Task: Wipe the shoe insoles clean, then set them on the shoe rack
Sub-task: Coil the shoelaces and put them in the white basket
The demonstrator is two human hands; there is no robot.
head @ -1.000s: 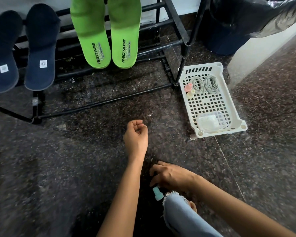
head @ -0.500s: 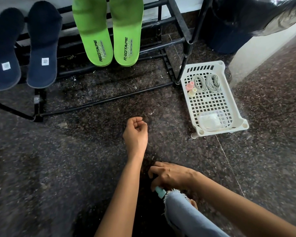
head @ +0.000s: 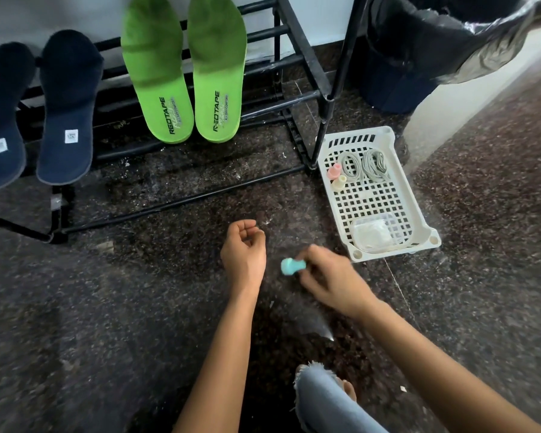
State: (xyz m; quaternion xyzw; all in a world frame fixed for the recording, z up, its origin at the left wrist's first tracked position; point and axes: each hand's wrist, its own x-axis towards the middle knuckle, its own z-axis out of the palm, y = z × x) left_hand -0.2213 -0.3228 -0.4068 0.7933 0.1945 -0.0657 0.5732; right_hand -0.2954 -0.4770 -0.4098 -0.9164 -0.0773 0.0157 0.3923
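Two green insoles (head: 181, 76) and two dark blue insoles (head: 44, 110) lean side by side on the black shoe rack (head: 297, 64). My right hand (head: 331, 281) pinches a small teal object (head: 291, 265) above the dark speckled floor, left of the white basket (head: 419, 195). My left hand (head: 244, 254) hovers beside it with fingers loosely curled and holds nothing.
The white basket holds grey coiled laces (head: 364, 165), a pink piece (head: 334, 170), a cream piece (head: 339, 182) and a clear packet (head: 375, 234). A bin with a black bag (head: 425, 48) stands right of the rack. My knee in jeans (head: 328, 401) is at the bottom.
My right hand has lifted the teal object from the floor by my knee and carried it forward toward the basket. My left hand stays almost in place.
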